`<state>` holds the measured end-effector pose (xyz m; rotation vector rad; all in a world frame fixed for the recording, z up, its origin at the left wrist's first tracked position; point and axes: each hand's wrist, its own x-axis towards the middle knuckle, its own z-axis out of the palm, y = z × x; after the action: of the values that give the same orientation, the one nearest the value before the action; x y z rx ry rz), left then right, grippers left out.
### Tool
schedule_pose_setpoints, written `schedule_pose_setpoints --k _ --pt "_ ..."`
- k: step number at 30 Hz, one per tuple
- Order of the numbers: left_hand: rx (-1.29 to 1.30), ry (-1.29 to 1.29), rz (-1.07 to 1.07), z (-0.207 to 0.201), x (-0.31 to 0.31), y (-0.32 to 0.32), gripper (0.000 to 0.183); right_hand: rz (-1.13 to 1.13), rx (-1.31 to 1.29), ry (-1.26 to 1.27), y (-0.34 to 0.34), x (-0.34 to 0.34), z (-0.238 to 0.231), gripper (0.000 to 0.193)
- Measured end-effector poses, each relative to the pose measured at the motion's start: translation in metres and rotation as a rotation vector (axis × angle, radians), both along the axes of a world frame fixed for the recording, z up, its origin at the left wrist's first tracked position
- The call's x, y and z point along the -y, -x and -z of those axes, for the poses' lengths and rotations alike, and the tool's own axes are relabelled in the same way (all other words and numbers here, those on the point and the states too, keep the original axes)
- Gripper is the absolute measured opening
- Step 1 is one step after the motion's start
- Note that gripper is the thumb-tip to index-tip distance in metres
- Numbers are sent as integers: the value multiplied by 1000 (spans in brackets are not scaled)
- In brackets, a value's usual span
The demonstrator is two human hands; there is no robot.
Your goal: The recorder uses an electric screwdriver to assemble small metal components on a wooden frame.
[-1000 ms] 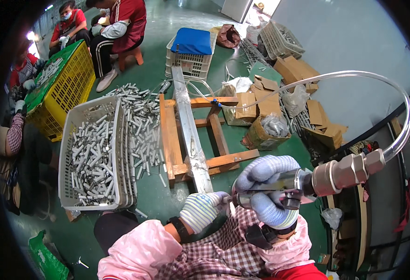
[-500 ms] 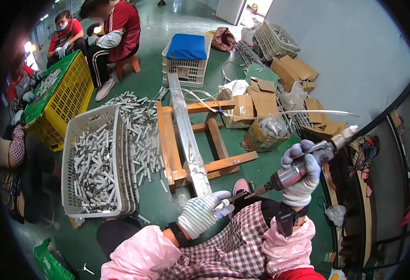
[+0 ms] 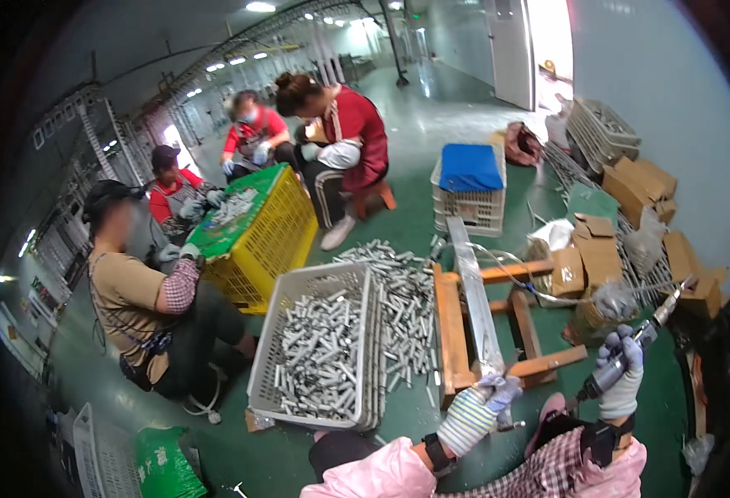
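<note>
My right hand (image 3: 624, 392), in a striped work glove, is wrapped round a grey air screwdriver (image 3: 604, 378). Its bit points down and left, and a clear hose connects at its rear end. My left hand (image 3: 473, 419), also gloved, is closed by the near end of a long metal bar (image 3: 477, 311). A small metal tube (image 3: 510, 427) pokes out beside its fingers, partly hidden by them. The bar lies across a wooden stool frame (image 3: 452, 332). On the left, a grey plastic crate (image 3: 269, 378) is full of similar small metal tubes (image 3: 319, 353).
A heap of metal tubes (image 3: 402, 311) lies on the floor between crate and frame. Several people sit round a yellow crate (image 3: 278, 241) with a green top. A white crate under a blue cover (image 3: 471, 168) stands beyond the bar; cardboard boxes (image 3: 601, 257) line the right.
The view has swung up and left, bringing more people and the hall into sight. My left hand still pinches the small tube; my right still grips the screwdriver, its bit now away from the tube.
</note>
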<state>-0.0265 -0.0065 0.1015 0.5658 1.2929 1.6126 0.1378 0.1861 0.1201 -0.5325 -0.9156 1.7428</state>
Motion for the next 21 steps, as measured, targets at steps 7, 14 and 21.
schedule_pose_setpoints --k 7,14,21 --pt "329 172 -124 47 16 40 37 -102 -73 81 16 8 5 29" --pt "406 -4 -395 114 45 99 31 -133 3 32 35 19 -11 31" --pt "373 -194 -999 107 90 148 29 -204 -8 51 32 17 1 34"
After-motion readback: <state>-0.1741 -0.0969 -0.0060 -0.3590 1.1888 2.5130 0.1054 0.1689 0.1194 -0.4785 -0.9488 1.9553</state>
